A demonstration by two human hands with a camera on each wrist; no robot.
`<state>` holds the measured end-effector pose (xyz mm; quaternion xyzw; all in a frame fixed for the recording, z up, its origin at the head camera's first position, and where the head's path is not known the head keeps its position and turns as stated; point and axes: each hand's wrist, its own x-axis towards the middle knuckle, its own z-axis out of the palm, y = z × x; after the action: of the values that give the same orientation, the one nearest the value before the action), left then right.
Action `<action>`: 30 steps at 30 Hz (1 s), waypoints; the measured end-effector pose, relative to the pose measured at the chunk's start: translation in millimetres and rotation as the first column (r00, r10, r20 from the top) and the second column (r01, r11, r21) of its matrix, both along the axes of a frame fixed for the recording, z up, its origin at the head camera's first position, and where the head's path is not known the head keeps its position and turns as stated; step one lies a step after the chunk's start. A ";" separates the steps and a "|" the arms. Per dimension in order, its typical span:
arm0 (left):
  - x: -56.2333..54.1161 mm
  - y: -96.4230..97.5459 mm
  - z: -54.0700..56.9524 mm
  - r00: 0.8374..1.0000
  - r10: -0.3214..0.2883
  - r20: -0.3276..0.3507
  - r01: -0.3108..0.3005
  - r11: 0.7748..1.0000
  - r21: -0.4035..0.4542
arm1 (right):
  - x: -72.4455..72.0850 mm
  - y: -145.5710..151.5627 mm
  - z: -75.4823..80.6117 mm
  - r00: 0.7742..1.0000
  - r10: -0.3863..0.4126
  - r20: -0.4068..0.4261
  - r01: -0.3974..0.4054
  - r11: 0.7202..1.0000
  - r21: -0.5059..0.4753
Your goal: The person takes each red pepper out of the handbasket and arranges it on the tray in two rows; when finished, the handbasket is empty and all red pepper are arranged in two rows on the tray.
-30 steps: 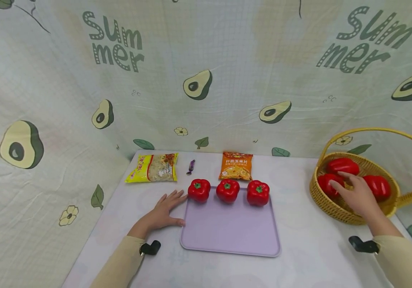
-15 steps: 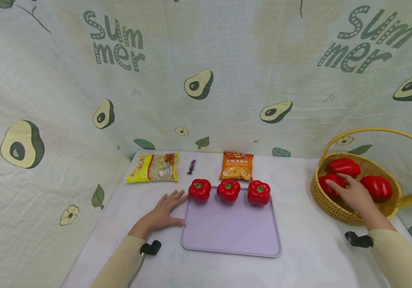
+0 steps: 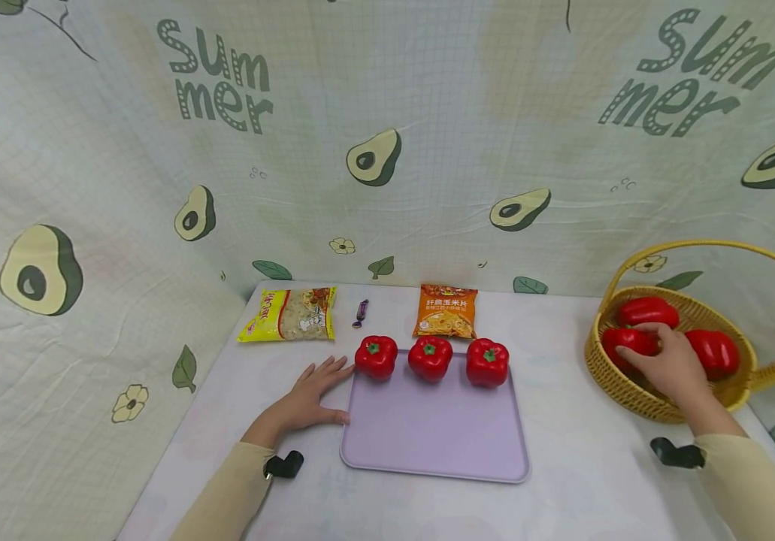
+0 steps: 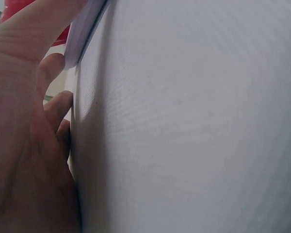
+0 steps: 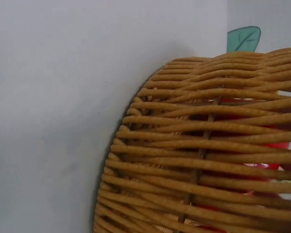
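Note:
In the head view my right hand [image 3: 674,366] reaches into a yellow wicker basket [image 3: 600,376] and grips a red bell pepper [image 3: 624,347] between thumb and fingers. Two more red peppers lie beside it, one at the back [image 3: 647,310] and one at the right [image 3: 713,355]. The basket's woven wall [image 5: 199,160] hides the hand in the right wrist view. My left hand [image 3: 309,398] rests spread on the table, fingertips and thumb at the left edge of a lilac tray [image 3: 437,436]. Three red bell peppers [image 3: 430,358] stand in a row along the tray's far edge.
Behind the tray lie a yellow snack bag [image 3: 289,314], a small purple wrapped candy [image 3: 360,313] and an orange chip bag [image 3: 446,312]. The basket's tall handle [image 3: 712,243] arches over its opening. A printed cloth [image 3: 441,98] hangs behind the white table.
The right hand's fingers have closed around the left pepper in the basket, which has shifted slightly to the right. The left hand and the tray's peppers stay put.

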<state>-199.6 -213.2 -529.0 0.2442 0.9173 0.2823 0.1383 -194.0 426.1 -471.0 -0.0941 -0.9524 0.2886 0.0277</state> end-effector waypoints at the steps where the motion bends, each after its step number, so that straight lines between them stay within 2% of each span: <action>1: 0.1 0.0 0.2 1.000 0.000 -0.001 0.000 1.000 0.000 | 0.7 -0.2 0.4 1.000 0.001 -0.018 -0.001 1.000 0.004; 6: -0.3 0.0 -0.2 1.000 0.001 -0.004 -0.001 1.000 -0.005 | 6.2 -0.5 5.3 0.999 0.008 -0.046 -0.008 1.000 0.004; 12: -1.7 -0.5 -1.3 1.000 -0.002 -0.007 0.002 1.000 -0.011 | 14.5 2.2 11.0 1.000 -0.010 -0.005 0.010 1.000 -0.017; 18: -1.7 -0.8 1.5 1.000 -0.002 0.008 0.002 1.000 -0.004 | 18.6 2.2 9.6 0.999 -0.048 0.012 0.048 0.999 -0.020; 30: 0.5 -1.1 1.5 1.000 -0.009 -0.001 0.009 1.000 0.015 | 16.9 3.9 7.1 0.998 0.026 0.051 -0.028 0.999 0.037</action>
<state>-199.1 -214.2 -527.5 0.2496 0.9141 0.2884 0.1375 -177.1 430.0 -463.9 -0.0880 -0.9593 0.2683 0.0014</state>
